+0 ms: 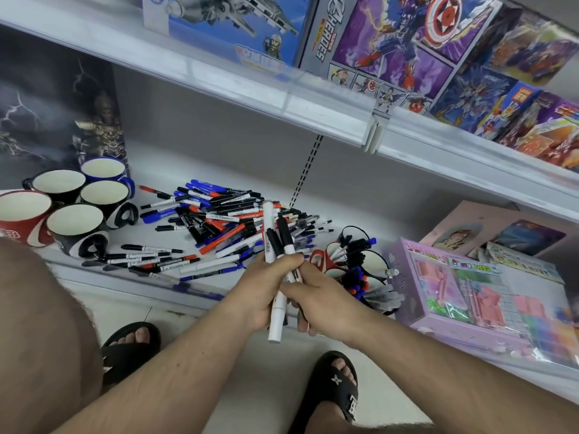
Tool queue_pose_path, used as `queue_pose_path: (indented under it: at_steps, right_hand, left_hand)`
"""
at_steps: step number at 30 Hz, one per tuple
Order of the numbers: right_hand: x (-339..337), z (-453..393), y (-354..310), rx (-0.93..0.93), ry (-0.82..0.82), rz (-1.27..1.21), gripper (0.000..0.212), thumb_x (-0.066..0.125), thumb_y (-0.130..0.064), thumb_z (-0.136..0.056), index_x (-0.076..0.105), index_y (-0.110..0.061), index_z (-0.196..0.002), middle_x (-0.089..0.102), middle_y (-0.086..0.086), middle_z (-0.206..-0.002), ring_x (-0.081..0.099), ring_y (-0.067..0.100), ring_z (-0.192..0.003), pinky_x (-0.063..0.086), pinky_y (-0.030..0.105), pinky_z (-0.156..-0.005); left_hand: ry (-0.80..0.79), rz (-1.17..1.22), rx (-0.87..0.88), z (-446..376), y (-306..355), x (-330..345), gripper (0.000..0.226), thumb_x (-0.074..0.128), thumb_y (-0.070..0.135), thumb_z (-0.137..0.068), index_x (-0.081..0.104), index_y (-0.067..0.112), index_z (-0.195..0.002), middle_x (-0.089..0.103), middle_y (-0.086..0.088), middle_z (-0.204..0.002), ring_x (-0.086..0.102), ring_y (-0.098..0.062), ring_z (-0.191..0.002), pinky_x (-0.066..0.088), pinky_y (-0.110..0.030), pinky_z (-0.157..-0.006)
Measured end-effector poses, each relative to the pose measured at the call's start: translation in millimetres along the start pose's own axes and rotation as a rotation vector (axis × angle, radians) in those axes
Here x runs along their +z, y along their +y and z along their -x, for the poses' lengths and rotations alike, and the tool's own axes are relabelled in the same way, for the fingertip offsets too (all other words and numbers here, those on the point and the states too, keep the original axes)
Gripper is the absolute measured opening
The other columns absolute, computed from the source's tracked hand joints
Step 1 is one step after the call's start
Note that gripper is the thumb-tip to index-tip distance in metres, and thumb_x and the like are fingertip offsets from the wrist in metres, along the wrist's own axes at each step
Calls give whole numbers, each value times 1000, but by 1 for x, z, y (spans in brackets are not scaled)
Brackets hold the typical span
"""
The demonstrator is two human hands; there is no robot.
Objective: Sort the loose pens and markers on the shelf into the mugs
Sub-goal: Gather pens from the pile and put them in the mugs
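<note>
I've got both hands in front of the shelf [94, 277]: my left hand [266, 286] is wrapped round a bundle of white markers [275, 242], and my right hand [316, 299] pinches their lower ends. Loose pens [225, 220] lie heaped mid-shelf, empty mugs [75, 220] far left, filled mugs [360, 264] just right of my hands

On your shelf [156, 170], the empty mugs [75, 220] stand at the left, the pile of pens [225, 220] lies in the middle, the filled mugs [357, 267] stand to its right, and a boxed set [463, 289] sits farthest right.
</note>
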State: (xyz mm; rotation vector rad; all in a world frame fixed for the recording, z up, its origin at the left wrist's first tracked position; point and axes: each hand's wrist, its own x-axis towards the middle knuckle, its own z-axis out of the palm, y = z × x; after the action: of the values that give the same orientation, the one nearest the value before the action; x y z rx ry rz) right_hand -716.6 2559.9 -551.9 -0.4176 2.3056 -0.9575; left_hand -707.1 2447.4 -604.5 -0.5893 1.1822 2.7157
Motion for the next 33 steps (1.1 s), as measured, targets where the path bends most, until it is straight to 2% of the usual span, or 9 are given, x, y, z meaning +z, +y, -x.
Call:
queue_pose_path:
  at_steps: [3,5,8,10,12,16,24,28,33]
  right_hand:
    - [-9,1,0,-39,28,118,33,37,-43,-103,55,-27,-126,57,-2,-78,54,13,-69,55,44,-71]
    - [-19,3,0,-66,57,228,32,38,-41,-104,64,-26,-116,57,-6,-70,52,8,-62,51,34,-65]
    - [-35,-1,-1,-82,220,241,29,47,-34,-102,64,-25,-80,54,-7,-61,48,9,-51,42,28,-56]
    - [-42,-5,-1,-84,349,136,11,55,-32,-97,66,-30,-97,60,-11,-73,55,8,-57,46,25,-57]
    - [-42,-7,-3,-93,426,98,25,64,-36,-91,62,-31,-115,59,-13,-76,55,0,-59,43,13,-53]
    - [-33,-7,-5,-153,498,262,47,81,-50,-70,52,-32,-104,59,-16,-79,57,-2,-70,38,10,-54]
    - [-39,-14,-7,-80,412,198,25,74,-30,-83,64,-26,-105,58,-19,-79,55,-6,-67,39,5,-53]
    - [-42,-16,-4,20,348,5,4,64,-15,-85,64,-16,-89,63,2,-72,56,14,-58,52,34,-57]
    - [-57,-17,4,112,236,-329,42,63,5,-87,56,-9,-126,64,13,-75,56,16,-51,49,29,-53]
  left_hand:
    - [5,4,14,-4,0,-2,11,68,6,-87,63,4,-97,62,-15,-75,62,-24,-60,53,-33,-52]
    - [-14,-16,44,-6,-2,-3,11,65,-1,-87,62,3,-97,65,-13,-73,65,-21,-59,53,-31,-51]
    - [-80,-167,109,-8,-4,-5,19,64,-6,-85,61,10,-95,66,-6,-73,66,-16,-65,52,-30,-63]
    - [-115,-274,139,-8,-3,-4,26,66,-6,-83,63,14,-99,67,-1,-73,66,-10,-69,49,-28,-69]
    - [-154,-377,162,-9,-2,-2,32,69,-5,-81,65,16,-104,72,-4,-83,68,-12,-80,52,-28,-76]
    - [-214,-490,178,-10,-5,2,46,73,-8,-76,61,11,-116,74,-9,-102,71,-20,-99,55,-34,-90]
    - [-226,-473,164,-8,-10,5,44,74,-7,-76,64,14,-113,75,-6,-93,71,-15,-86,53,-24,-73]
    - [-282,-383,79,-9,-13,0,38,74,-2,-80,63,11,-115,74,-2,-86,70,-12,-80,52,-20,-66]
    - [-250,-307,10,-12,-14,0,52,77,20,-65,63,10,-114,74,-2,-86,69,-9,-73,52,-21,-66]
